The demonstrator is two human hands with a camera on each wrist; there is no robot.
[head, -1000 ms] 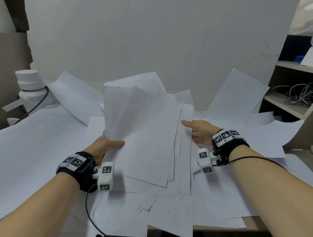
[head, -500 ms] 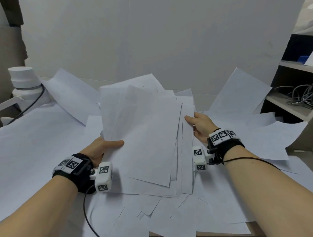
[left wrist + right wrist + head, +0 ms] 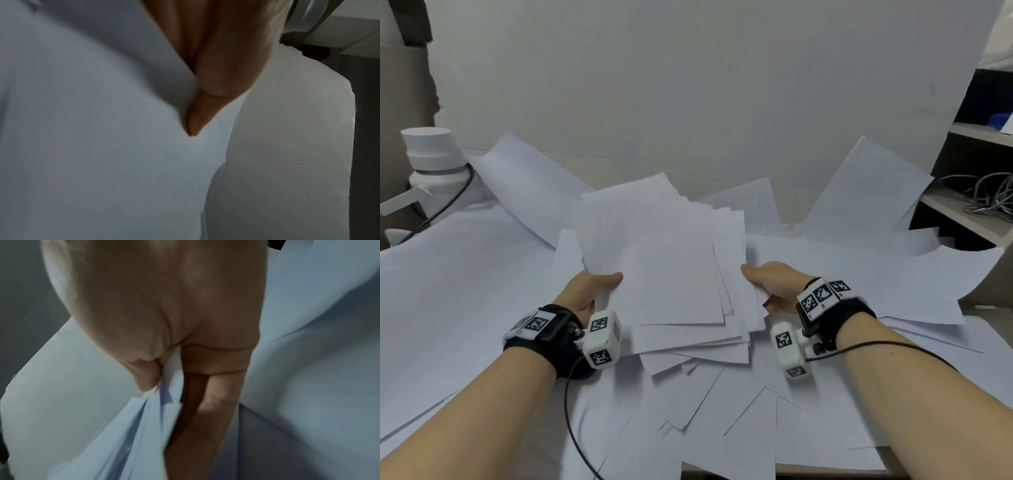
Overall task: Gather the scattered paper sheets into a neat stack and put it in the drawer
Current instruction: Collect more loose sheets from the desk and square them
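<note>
A loose bundle of white paper sheets [image 3: 667, 267] is lifted in front of me, its edges fanned out and uneven. My left hand [image 3: 594, 289] grips its left edge, thumb on top, fingers hidden beneath. My right hand [image 3: 767, 282] holds the right edge, thumb on top. In the right wrist view the thumb and fingers [image 3: 216, 395] pinch several sheet edges [image 3: 164, 389]. In the left wrist view my left hand [image 3: 216, 84] is wedged against blurred paper [image 3: 92, 146]. More loose sheets [image 3: 722, 411] lie scattered on the table. No drawer is in view.
A white cylindrical device [image 3: 434, 161] with a black cable stands at the far left. A shelf unit [image 3: 972, 209] holding tangled cables sits at the right. A pale wall [image 3: 688, 85] backs the table, with sheets [image 3: 859, 185] leaning on it.
My right hand slid in from the table and took hold of the bundle's right edge. The sheets, raised steeply before, tipped flatter and drew closer together between both hands.
</note>
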